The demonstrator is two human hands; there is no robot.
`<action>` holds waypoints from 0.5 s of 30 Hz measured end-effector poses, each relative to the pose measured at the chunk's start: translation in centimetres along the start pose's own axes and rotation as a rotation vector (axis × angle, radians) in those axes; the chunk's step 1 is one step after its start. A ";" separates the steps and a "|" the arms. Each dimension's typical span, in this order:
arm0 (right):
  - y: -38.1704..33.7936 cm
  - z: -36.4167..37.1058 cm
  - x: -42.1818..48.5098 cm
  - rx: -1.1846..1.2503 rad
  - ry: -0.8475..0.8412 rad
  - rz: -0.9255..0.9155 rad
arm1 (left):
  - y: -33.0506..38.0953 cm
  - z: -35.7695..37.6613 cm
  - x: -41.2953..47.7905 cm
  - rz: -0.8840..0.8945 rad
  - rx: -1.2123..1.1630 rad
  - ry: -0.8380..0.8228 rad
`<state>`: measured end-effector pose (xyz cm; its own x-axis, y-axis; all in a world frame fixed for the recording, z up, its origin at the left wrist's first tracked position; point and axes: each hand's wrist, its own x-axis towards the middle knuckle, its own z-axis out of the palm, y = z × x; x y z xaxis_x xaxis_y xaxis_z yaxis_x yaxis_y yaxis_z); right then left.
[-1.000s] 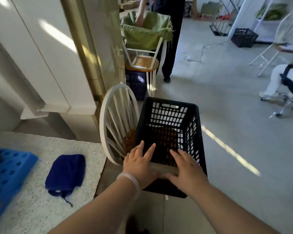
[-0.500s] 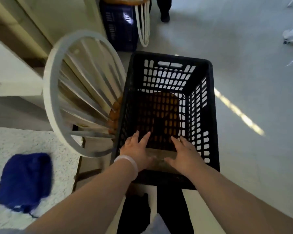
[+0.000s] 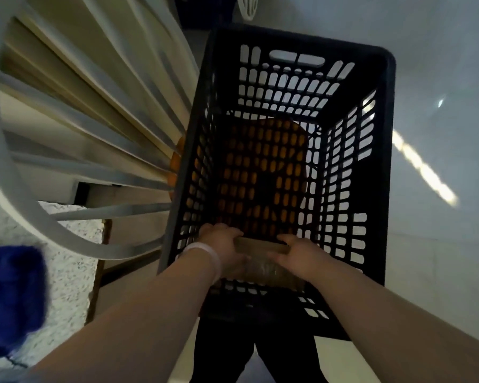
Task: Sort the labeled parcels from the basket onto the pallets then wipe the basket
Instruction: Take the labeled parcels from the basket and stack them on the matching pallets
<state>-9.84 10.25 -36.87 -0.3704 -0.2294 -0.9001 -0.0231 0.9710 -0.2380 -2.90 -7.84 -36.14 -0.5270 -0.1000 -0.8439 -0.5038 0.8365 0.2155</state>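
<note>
A black slatted plastic basket stands on a round wooden chair seat, seen through its perforated bottom. Inside, against the near wall, lies a flat brown cardboard parcel. My left hand, with a white band on the wrist, grips the parcel's left end. My right hand grips its right end. Both sets of fingers curl over the parcel's far edge. The parcel's label is not visible.
A white spindle chair back rises just left of the basket. A blue cloth lies on a speckled table at the lower left. Pale floor spreads to the right. My dark trouser legs show below the basket.
My head has moved closer and tilted down over the basket. Both hands have gone from lying flat on the parcel to curling their fingers over its far edge.
</note>
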 end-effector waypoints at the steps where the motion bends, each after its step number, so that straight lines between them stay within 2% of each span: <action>1: 0.0 -0.2 0.1 -0.005 0.005 -0.008 | 0.1 -0.2 0.0 0.008 -0.020 0.015; 7: -0.2 -2.0 -0.6 0.074 0.034 -0.069 | 0.8 -2.6 -0.2 0.044 -0.072 0.070; 15: -1.0 -4.8 -4.9 -0.120 0.244 -0.199 | 2.3 -6.2 -2.8 0.122 -0.021 0.334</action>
<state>-12.47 10.71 -30.49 -0.5584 -0.4065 -0.7232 -0.2207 0.9131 -0.3428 -6.84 -8.97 -30.23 -0.7768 -0.1739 -0.6053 -0.4361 0.8419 0.3178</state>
